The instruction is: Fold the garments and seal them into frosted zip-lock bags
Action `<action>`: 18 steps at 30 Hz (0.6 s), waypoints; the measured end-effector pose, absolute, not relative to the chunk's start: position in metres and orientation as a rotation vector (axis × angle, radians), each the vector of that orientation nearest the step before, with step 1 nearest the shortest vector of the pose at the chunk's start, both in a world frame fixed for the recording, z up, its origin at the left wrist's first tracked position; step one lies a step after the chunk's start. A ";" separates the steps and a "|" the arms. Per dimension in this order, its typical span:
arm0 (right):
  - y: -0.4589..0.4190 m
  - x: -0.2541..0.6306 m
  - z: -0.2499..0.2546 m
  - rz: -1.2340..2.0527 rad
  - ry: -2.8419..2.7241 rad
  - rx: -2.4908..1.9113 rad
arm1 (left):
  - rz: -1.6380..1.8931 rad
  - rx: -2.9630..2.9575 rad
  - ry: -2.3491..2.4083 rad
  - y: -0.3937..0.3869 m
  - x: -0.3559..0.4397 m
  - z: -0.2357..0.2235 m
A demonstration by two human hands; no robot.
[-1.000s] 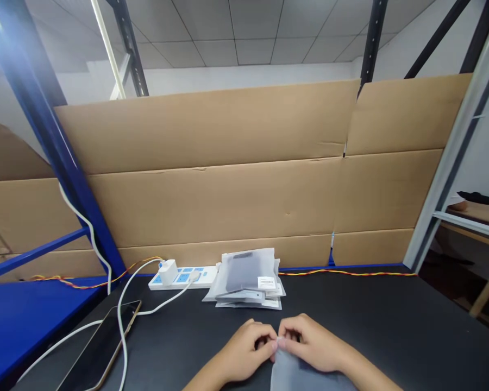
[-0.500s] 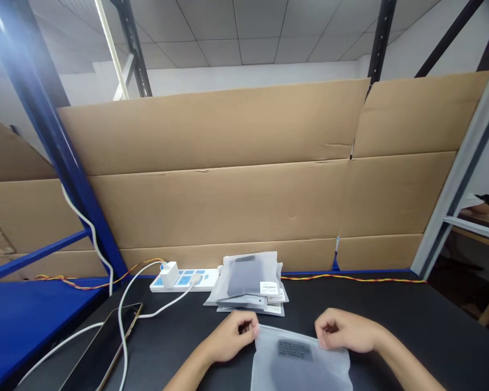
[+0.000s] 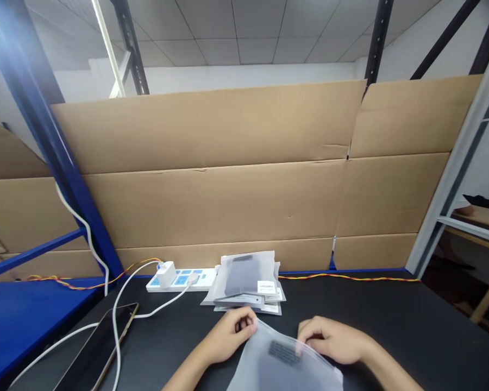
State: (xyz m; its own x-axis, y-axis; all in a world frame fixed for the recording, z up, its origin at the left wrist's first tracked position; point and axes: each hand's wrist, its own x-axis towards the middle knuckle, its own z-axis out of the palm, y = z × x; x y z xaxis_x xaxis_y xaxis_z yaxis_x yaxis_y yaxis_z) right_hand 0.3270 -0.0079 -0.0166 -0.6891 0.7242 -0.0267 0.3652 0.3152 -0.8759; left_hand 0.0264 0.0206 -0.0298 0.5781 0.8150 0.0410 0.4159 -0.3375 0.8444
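Observation:
A frosted, translucent plastic bag (image 3: 293,374) with a block of dark print lies at the bottom of the view, and a dark flat shape shows through it. My left hand (image 3: 233,338) pinches its upper left corner between thumb and fingers. At the bag's top edge, my right hand (image 3: 337,341) has its fingers bent over the rim; one fingertip shows faintly through the plastic. The bag's lower part is cut off by the frame. Behind my left hand sits a stack of similar bags (image 3: 248,277) with white labels.
A white power strip (image 3: 206,278) with a plugged-in adapter (image 3: 167,274) stands left of the stack. White cables (image 3: 116,326) loop over a dark phone-like slab (image 3: 101,347) on the black table (image 3: 391,320). Cardboard panels (image 3: 220,206) wall off the back; a blue post (image 3: 77,179) rises at left.
My right hand has moved left along the bag's top edge, its fingers now over the rim. The bag has tilted and shifted left, while my left hand keeps its corner.

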 end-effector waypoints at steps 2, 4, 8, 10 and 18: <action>-0.011 0.319 -0.016 1.370 -2.189 -0.982 | 0.705 1.940 0.987 0.016 0.036 -0.036; -0.013 0.313 -0.020 1.417 -2.160 -1.038 | 0.795 1.917 0.984 0.012 0.045 -0.041; -0.017 0.300 -0.030 1.164 -2.301 -1.097 | 0.840 1.922 1.017 0.002 0.056 -0.044; -0.019 0.295 -0.033 1.052 -2.363 -1.056 | 0.827 1.955 1.030 0.000 0.058 -0.044; -0.004 0.338 -0.034 1.336 -1.989 -1.338 | 0.712 2.155 1.130 -0.001 0.054 -0.035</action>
State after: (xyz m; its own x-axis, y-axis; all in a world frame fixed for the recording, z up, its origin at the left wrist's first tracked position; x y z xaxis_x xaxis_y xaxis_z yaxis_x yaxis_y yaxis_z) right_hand 0.3379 -0.0038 -0.0343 -0.4653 0.8676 -0.1755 0.4906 0.0877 -0.8670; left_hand 0.0541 -0.0015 -0.0348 0.4946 0.8502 0.1806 0.5300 -0.4597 0.7126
